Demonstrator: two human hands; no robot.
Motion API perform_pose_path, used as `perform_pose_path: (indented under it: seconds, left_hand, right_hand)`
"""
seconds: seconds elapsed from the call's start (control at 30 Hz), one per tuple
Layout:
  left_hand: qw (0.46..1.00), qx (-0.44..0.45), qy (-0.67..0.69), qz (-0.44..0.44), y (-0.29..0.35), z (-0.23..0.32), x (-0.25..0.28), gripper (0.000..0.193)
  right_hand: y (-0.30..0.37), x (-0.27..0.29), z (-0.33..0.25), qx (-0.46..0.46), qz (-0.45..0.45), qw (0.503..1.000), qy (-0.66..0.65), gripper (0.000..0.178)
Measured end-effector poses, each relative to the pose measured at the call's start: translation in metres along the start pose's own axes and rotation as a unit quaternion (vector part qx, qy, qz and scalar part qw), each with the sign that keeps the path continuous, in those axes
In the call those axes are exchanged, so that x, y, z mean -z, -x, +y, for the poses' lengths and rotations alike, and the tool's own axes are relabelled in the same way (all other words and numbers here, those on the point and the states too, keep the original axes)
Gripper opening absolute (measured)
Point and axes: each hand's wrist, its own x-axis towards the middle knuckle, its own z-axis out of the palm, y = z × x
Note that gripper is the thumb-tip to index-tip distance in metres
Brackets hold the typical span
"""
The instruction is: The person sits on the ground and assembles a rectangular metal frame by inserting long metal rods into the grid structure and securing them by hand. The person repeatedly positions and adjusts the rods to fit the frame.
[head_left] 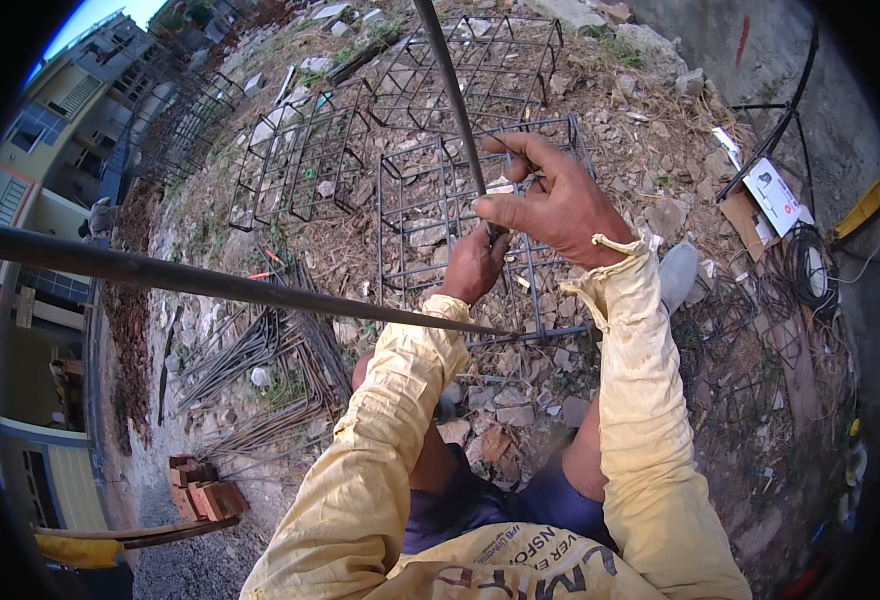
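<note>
Cage: an open box of thin dark steel bars crossed by rectangular loops, lying on the ground directly ahead of the person, beneath and beyond both hands. The ground is coarse rubble, with angular stones, dry straw and tufts of green, and meets a grey, rough wall at upper right. Two similar cages lie farther off. Of two dark, smooth, round rods, the side rod slants in from the left, tapering in view across the left forearm; the upright rod descends from the top edge to the space between the hands. A bundle of slender bars lies at left, near a small stack of red, block-shaped bricks. Both forearms reach forward in creased, pale-yellow cloth sleeves, the right cuff frayed. The right hand is raised, wrist bent inward, thumb and bent fingers parted in a loose C; its grip is unclosed. The left hand, lower and nearer the body, is clenched about a dark piece showing at its thumb side; whether this piece belongs to the upright rod cannot be told.
</note>
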Motion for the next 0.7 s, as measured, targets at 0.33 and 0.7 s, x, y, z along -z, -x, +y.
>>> perform_pose_path:
  seconds: [0.33,0.7]
  left_hand:
    - [0.998,-0.023,0.050,0.019,0.012,-0.032,-0.011,0.036]
    - [0.944,0.069,0.044,-0.319,0.124,-0.010,0.035,0.054]
  right_hand:
    - [-0.059,-0.063,0.010,-0.036,0.178,0.978,0.100,0.039]
    - [-0.094,-0.075,0.025,0.034,0.252,0.953,0.164,0.037]
